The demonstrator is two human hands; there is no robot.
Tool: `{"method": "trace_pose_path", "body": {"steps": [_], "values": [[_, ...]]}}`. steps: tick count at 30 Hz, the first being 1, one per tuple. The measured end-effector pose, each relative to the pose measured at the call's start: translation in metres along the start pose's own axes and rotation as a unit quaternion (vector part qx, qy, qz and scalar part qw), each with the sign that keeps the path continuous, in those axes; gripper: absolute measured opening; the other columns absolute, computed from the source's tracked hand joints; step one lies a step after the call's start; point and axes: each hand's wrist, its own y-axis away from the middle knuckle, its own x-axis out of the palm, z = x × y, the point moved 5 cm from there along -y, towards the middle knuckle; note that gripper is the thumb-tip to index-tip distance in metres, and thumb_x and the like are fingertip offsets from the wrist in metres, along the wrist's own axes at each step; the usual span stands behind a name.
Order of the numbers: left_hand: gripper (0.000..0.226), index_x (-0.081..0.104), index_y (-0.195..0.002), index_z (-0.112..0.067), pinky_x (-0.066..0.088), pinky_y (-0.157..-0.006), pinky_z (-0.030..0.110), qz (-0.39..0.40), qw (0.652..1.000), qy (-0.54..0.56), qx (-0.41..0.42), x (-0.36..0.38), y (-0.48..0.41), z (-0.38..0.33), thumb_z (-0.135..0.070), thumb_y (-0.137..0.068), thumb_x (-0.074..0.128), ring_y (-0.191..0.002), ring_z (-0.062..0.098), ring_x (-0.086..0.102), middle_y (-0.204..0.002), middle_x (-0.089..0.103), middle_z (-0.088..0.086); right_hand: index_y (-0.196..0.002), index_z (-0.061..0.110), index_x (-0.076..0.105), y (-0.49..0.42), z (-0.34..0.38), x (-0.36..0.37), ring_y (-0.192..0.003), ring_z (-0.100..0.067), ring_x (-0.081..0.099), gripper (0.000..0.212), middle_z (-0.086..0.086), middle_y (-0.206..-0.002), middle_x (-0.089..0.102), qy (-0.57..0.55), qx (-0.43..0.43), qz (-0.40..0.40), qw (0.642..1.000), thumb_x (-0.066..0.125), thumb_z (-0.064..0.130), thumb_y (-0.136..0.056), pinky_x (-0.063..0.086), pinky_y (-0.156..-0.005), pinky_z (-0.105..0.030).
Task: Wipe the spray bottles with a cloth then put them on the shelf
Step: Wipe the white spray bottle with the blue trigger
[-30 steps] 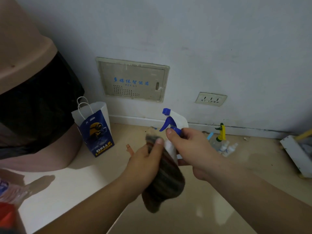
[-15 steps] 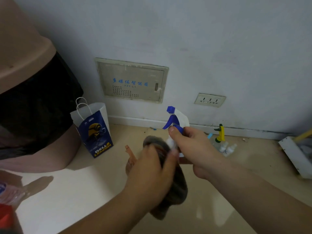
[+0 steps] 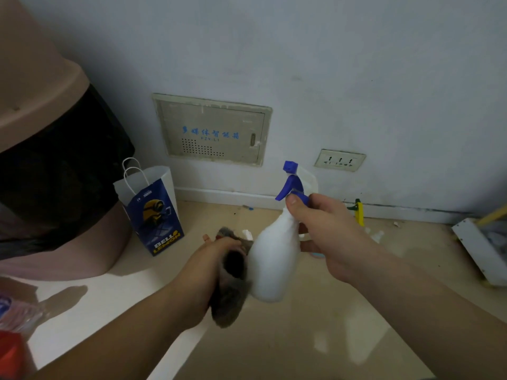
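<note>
Left grip (image 3: 220, 257) and right grip (image 3: 327, 237) reach forward, both clenched.

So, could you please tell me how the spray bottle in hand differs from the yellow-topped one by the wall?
The held spray bottle has a blue trigger; the yellow-topped bottle has a yellow one with a green tip. The right hand grips the held spray bottle's neck, aloft; the yellow-topped bottle stands untouched near the wall. Both are trigger sprayers.
</note>
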Motion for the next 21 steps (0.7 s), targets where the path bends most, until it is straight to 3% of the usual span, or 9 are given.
{"method": "trace_pose_path", "body": {"steps": [6,8,10,12,15,16,19,20,21], "values": [[0.033,0.064,-0.115,-0.01,0.05,-0.098,0.051,0.016,0.998,0.021,-0.049,0.009,0.0,0.004,-0.032,-0.092,0.059,-0.105,0.039,0.064,-0.111,0.068,0.019,-0.108,0.016,0.072,0.002,0.001,0.003,-0.083,-0.018,0.069,0.025,-0.002,-0.096,0.073,-0.012,0.0,0.013,1.0,0.065,0.039,-0.101,0.057,-0.069,-0.036],[0.037,0.063,-0.118,-0.01,0.051,-0.094,0.05,0.013,0.998,0.042,-0.053,0.01,-0.001,0.005,-0.031,-0.089,0.058,-0.105,0.04,0.062,-0.112,0.066,0.02,-0.108,0.017,0.073,0.003,0.002,0.003,-0.079,-0.015,0.069,0.025,0.001,-0.091,0.073,-0.014,-0.002,0.017,1.0,0.065,0.04,-0.101,0.055,-0.065,-0.032],[0.052,0.055,-0.128,-0.013,0.051,-0.083,0.046,0.033,0.996,0.059,-0.058,0.014,0.002,0.005,-0.034,-0.081,0.06,-0.104,0.041,0.061,-0.114,0.063,0.02,-0.108,0.017,0.073,0.003,0.002,0.002,-0.079,-0.015,0.068,0.026,0.002,-0.091,0.073,-0.016,-0.005,0.017,1.0,0.065,0.041,-0.1,0.055,-0.063,-0.031],[0.065,0.051,-0.128,-0.014,0.048,-0.082,0.042,0.044,0.998,0.034,-0.043,0.017,0.005,0.003,-0.038,-0.069,0.064,-0.102,0.038,0.06,-0.113,0.059,0.019,-0.107,0.017,0.073,0.002,0.002,0.002,-0.083,-0.018,0.068,0.029,0.0,-0.094,0.073,-0.011,-0.007,0.01,1.0,0.066,0.044,-0.099,0.055,-0.064,-0.033],[0.022,0.047,-0.103,-0.03,0.049,-0.078,0.034,0.079,0.987,-0.107,0.09,0.025,0.015,-0.004,-0.026,-0.088,0.064,-0.091,0.025,0.057,-0.102,0.054,0.007,-0.098,0.017,0.073,0.001,-0.002,0.005,-0.09,-0.028,0.071,0.034,-0.005,-0.095,0.074,-0.006,-0.011,-0.007,1.0,0.07,0.051,-0.094,0.058,-0.066,-0.037],[0.024,0.046,-0.103,-0.035,0.052,-0.077,0.034,0.082,0.961,-0.202,0.173,0.031,0.015,-0.006,-0.027,-0.09,0.064,-0.093,0.019,0.058,-0.105,0.054,0.0,-0.096,0.016,0.073,0.001,-0.003,0.006,-0.09,-0.031,0.073,0.036,-0.007,-0.094,0.076,-0.007,-0.012,-0.011,1.0,0.071,0.052,-0.093,0.061,-0.067,-0.04],[0.064,0.037,-0.133,-0.048,0.056,-0.088,0.035,0.081,0.824,-0.394,0.399,0.046,0.03,-0.016,-0.031,-0.081,0.069,-0.109,0.002,0.055,-0.122,0.049,-0.022,-0.099,0.012,0.074,0.004,-0.002,0.012,-0.082,-0.027,0.075,0.04,-0.009,-0.09,0.078,0.002,-0.02,-0.014,1.0,0.07,0.051,-0.094,0.064,-0.073,-0.049],[0.075,0.033,-0.141,-0.048,0.055,-0.092,0.035,0.077,0.816,-0.398,0.412,0.045,0.029,-0.015,-0.032,-0.081,0.073,-0.115,0.0,0.054,-0.127,0.047,-0.025,-0.098,0.011,0.074,0.006,-0.002,0.013,-0.082,-0.025,0.075,0.041,-0.01,-0.089,0.078,0.008,-0.023,-0.017,1.0,0.07,0.052,-0.094,0.064,-0.074,-0.049],[0.08,0.032,-0.143,-0.05,0.054,-0.096,0.035,0.076,0.834,-0.383,0.388,0.043,0.022,-0.015,-0.038,-0.079,0.078,-0.117,-0.001,0.055,-0.128,0.05,-0.027,-0.097,0.012,0.074,0.007,-0.003,0.015,-0.083,-0.025,0.076,0.04,-0.009,-0.089,0.079,0.016,-0.022,-0.019,0.999,0.07,0.052,-0.094,0.066,-0.074,-0.048]]}}
